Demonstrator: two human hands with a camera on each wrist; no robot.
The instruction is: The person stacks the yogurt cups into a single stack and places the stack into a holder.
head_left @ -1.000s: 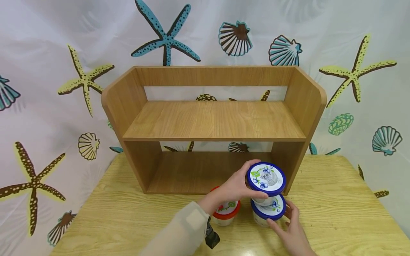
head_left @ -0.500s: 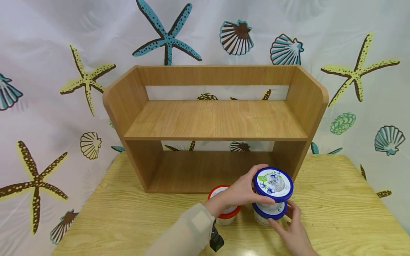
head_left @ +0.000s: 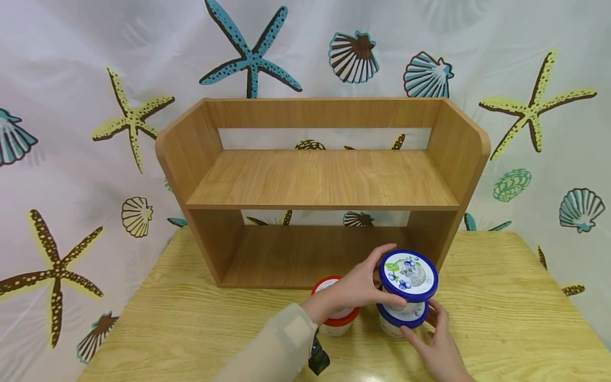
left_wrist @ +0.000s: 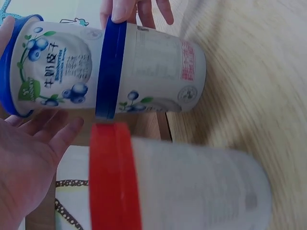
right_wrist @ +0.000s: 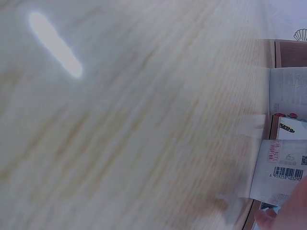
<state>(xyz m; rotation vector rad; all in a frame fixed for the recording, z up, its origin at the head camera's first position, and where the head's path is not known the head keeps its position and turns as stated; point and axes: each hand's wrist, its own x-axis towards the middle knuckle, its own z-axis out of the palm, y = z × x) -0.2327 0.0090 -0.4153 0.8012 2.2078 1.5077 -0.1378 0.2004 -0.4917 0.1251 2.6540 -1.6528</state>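
Note:
My left hand (head_left: 359,285) grips a tub (head_left: 409,273) with a blue lid and blueberry pictures. That tub stands upright on top of a second blue-lidded tub (head_left: 398,323), as the left wrist view shows. The lower tub rests on the table, with the thumb and fingers of my right hand (head_left: 438,342) around its lid from the right. To the left is a red-lidded tub (head_left: 335,329), partly covered by my left wrist. Red rim shows on both sides of that wrist; I cannot tell whether it is one lid or two.
Behind the tubs stands a two-level wooden shelf (head_left: 324,207) on the wooden table (head_left: 191,329). Its right side panel (head_left: 446,233) rises just behind the stacked tubs. A patterned cloth (head_left: 305,48) with starfish and shells hangs at the back.
My left hand and the upper blue-lidded tub have shifted right and slightly down, covering more of the lower lid. During the last half second little has moved; the right hand stays on the lower tub.

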